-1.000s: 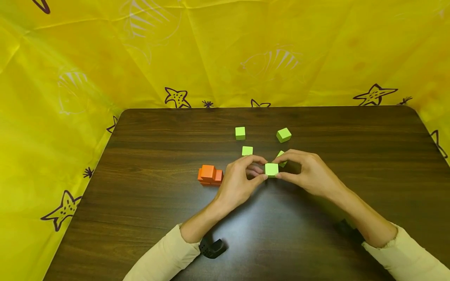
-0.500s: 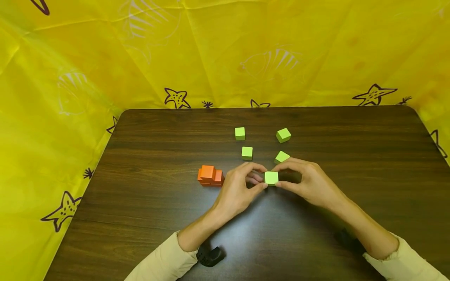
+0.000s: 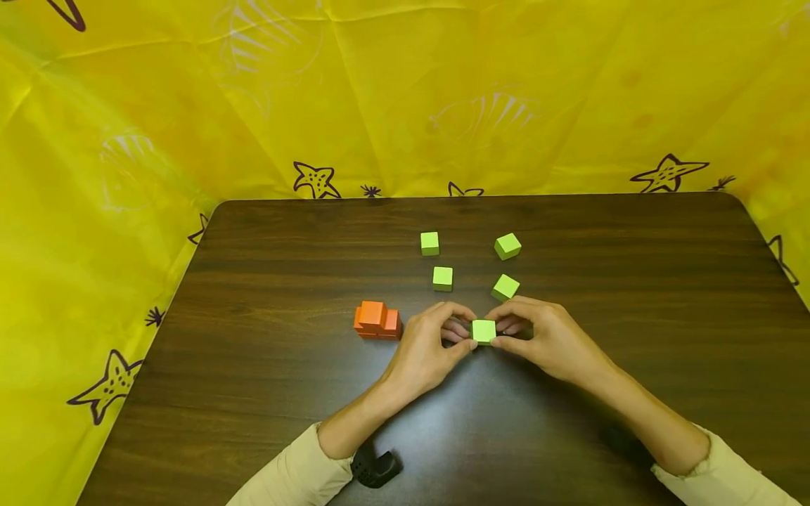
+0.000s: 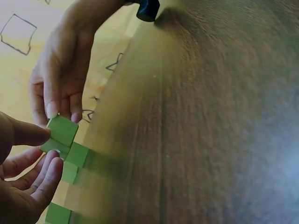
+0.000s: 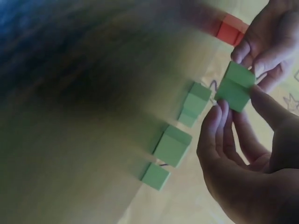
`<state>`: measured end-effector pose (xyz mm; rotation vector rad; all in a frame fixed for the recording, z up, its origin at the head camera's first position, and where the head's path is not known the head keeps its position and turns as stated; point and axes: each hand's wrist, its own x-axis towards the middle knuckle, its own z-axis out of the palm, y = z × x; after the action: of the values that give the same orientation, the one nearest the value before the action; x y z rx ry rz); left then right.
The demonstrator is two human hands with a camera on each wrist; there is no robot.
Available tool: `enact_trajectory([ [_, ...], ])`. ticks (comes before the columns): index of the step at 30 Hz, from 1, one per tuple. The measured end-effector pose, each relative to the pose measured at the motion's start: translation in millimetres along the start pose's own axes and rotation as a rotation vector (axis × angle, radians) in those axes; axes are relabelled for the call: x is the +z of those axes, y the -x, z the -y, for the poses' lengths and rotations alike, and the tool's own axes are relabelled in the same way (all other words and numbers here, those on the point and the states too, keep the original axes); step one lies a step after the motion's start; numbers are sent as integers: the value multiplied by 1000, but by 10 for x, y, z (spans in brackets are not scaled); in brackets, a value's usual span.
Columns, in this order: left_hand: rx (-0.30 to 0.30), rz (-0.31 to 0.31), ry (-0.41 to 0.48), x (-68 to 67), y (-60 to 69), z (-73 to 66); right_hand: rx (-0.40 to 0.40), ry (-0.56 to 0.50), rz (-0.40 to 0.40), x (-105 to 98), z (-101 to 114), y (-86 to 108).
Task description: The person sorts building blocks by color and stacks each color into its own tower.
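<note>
A light green cube block [image 3: 484, 332] is held between both hands above the middle of the table. My left hand [image 3: 430, 348] pinches its left side between thumb and fingers. On the opposite side my right hand [image 3: 557, 341] pinches it as well, its thumb on the near edge. In the right wrist view the green block [image 5: 236, 86] shows two faces, with fingertips of both hands on it. Just left of my left hand sits a cluster of orange blocks [image 3: 373, 316], with one block raised on top.
Behind the hands stand several loose green cubes, among them a far left cube [image 3: 429, 243], a far right cube [image 3: 508, 246], a near left cube [image 3: 443, 278] and a near right cube [image 3: 505, 287]. The dark wood table [image 3: 285, 267] meets a yellow patterned cloth [image 3: 392, 91].
Both hands have drawn the green block toward the person. The near green cubes, partly covered before, now show more fully. The orange blocks stay in place.
</note>
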<state>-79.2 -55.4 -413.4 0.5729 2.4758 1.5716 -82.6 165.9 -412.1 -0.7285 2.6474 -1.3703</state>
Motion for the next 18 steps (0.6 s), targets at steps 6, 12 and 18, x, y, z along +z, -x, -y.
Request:
enact_trajectory([
  [6, -37, 14, -8, 0, 10, 48, 72, -20, 35, 44, 21, -24],
  [12, -56, 15, -10, 5, 9, 97, 76, -28, 44, 79, 15, -54],
  [18, -64, 19, -19, 10, -1, 129, 91, -34, 65, 94, -8, -81],
])
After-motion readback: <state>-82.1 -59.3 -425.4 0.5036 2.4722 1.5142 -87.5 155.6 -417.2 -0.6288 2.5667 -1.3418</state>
